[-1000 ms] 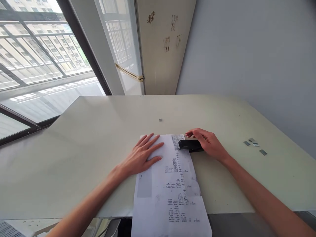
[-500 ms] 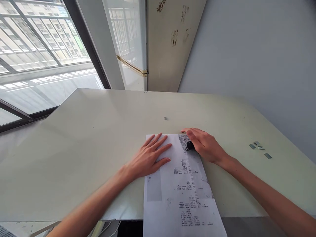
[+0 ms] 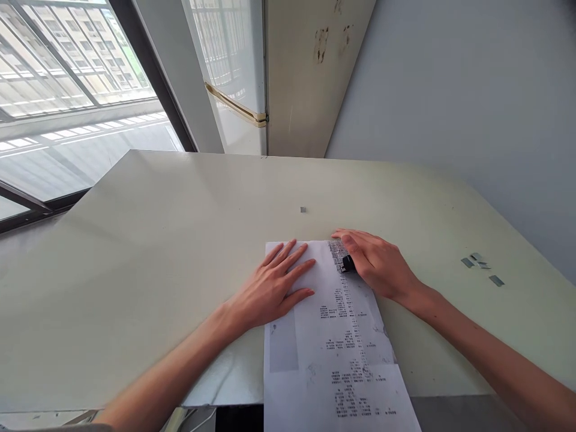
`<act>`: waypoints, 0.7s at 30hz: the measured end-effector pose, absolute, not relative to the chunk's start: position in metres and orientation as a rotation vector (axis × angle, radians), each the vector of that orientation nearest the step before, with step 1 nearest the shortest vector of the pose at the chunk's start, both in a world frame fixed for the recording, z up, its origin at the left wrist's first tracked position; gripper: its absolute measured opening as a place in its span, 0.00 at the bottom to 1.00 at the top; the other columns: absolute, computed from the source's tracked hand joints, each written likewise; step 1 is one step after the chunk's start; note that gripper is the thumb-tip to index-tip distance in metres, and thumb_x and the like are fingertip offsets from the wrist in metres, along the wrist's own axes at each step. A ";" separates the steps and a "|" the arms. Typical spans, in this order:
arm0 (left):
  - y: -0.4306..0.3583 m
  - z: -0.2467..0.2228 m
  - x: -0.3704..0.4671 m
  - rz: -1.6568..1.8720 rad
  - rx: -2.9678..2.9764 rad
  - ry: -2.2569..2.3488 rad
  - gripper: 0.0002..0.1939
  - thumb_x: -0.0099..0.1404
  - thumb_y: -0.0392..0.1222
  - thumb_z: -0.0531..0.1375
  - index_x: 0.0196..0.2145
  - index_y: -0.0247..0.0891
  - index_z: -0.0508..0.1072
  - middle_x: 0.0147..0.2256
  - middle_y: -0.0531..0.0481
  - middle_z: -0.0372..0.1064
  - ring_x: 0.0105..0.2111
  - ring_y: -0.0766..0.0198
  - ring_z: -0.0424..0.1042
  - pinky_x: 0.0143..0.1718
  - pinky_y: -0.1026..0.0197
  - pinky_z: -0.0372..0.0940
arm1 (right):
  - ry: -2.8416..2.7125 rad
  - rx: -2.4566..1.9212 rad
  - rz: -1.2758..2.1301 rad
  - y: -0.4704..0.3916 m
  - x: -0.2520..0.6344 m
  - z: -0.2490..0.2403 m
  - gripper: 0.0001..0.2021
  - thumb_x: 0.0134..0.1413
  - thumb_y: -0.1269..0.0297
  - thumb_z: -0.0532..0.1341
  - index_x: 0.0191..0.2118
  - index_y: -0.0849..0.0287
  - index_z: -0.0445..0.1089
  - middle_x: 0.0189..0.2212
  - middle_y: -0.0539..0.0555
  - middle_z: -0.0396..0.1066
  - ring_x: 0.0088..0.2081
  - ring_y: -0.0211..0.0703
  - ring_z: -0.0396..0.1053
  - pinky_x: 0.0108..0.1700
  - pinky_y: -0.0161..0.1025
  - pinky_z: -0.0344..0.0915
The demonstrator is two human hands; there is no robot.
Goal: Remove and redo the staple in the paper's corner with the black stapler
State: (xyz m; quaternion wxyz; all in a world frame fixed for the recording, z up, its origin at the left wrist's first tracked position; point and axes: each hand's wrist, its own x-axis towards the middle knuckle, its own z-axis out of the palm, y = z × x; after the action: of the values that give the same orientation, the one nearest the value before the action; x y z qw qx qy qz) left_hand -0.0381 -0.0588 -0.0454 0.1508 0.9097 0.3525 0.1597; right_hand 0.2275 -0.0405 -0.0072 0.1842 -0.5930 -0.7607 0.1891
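My left hand (image 3: pixel 278 285) lies flat on a long sheet of printed paper (image 3: pixel 310 354), fingers spread toward its top edge. Curled near the sheet's upper right corner, my right hand (image 3: pixel 380 262) grips a small black tool (image 3: pixel 348 264). Most of that tool is hidden under the palm and thumb, so its exact kind cannot be made out. Its visible end touches or hovers just over the paper, beside a dense dark printed patch (image 3: pixel 336 252). The lower part of the sheet hangs over the table's near edge.
Several small grey strips (image 3: pixel 476 262) lie on the pale table (image 3: pixel 157 270) at the right. A tiny grey piece (image 3: pixel 303 209) sits beyond the paper. Behind the table stand a refrigerator (image 3: pixel 297 102) and a wall (image 3: pixel 450 90); a window (image 3: pixel 67 60) is at the left.
The camera view has shifted slightly, so the table and strips appear a little displaced. Both hands keep nearly the same places on the paper, and the black tool stays in my right hand.
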 end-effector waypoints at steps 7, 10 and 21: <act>-0.060 -0.045 -0.037 0.427 2.630 1.024 0.30 0.79 0.59 0.50 0.72 0.46 0.58 0.75 0.46 0.46 0.76 0.49 0.39 0.74 0.39 0.47 | -2.180 -1.682 0.478 -0.038 0.225 -0.009 0.23 0.76 0.52 0.43 0.54 0.45 0.76 0.60 0.48 0.76 0.64 0.55 0.69 0.62 0.58 0.67; -0.060 -0.045 -0.037 0.416 2.635 1.023 0.30 0.79 0.59 0.50 0.71 0.45 0.59 0.75 0.45 0.46 0.76 0.49 0.39 0.74 0.39 0.47 | -2.213 -1.669 0.436 -0.038 0.225 -0.010 0.23 0.75 0.53 0.44 0.53 0.46 0.77 0.60 0.49 0.75 0.64 0.55 0.69 0.62 0.58 0.66; -0.062 -0.044 -0.037 0.460 2.589 1.011 0.29 0.79 0.59 0.50 0.72 0.47 0.58 0.75 0.47 0.46 0.76 0.48 0.39 0.74 0.38 0.47 | -2.237 -1.661 0.393 -0.038 0.225 -0.011 0.22 0.75 0.54 0.45 0.53 0.46 0.77 0.59 0.50 0.76 0.63 0.55 0.70 0.61 0.58 0.67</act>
State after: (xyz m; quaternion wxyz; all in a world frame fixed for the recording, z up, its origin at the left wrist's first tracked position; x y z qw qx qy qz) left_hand -0.0367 -0.0617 -0.0442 0.1617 0.9069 0.3542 0.1611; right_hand 0.2247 -0.0380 -0.0113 0.1632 -0.5823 -0.7844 0.1376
